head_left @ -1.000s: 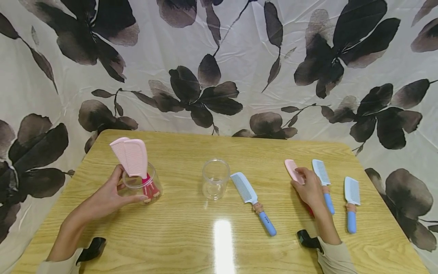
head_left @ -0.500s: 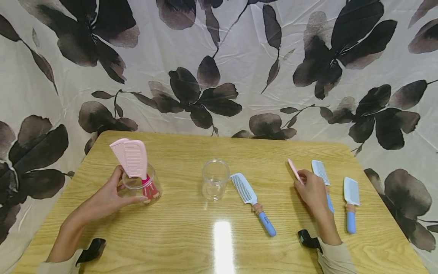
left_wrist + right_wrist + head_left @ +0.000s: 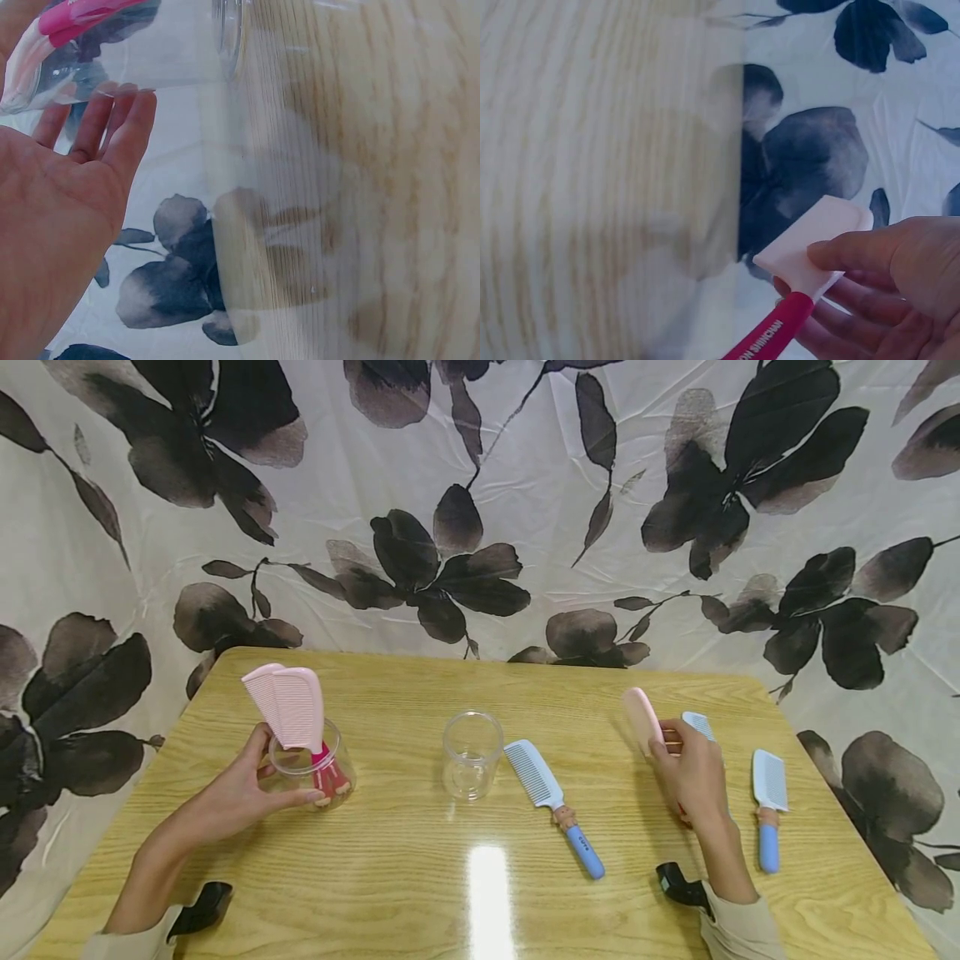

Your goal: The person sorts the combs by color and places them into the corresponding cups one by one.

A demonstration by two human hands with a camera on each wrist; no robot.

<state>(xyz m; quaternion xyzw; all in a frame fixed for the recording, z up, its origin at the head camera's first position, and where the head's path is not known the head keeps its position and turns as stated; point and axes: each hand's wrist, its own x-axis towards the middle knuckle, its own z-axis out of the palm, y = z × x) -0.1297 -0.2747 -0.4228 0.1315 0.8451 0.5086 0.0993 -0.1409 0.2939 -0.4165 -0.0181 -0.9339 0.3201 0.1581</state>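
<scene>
My left hand (image 3: 236, 793) curls round a clear plastic cup (image 3: 341, 752) at the table's left. Two pink combs (image 3: 297, 706) with red-pink handles lean in that cup, teeth parts upward. With thumb and fingers my right hand (image 3: 693, 772) pinches another pink comb (image 3: 641, 714) by its head, raised off the table. That comb's red-pink handle (image 3: 772, 330) with white lettering shows in the right wrist view. Right beside this hand lies a light blue comb (image 3: 697, 723), mostly hidden behind the fingers.
A second clear cup (image 3: 471, 760) stands upright mid-table. To its right lies a blue comb (image 3: 551, 793) with a brown figure at its neck. Another blue comb (image 3: 770, 810) lies at the far right. Behind the wooden table (image 3: 390, 860) hangs a floral cloth (image 3: 540, 510).
The right hand has lifted the pink comb from the table and turned it, covering more of the blue comb beside it. The left hand has stayed at its cup.
</scene>
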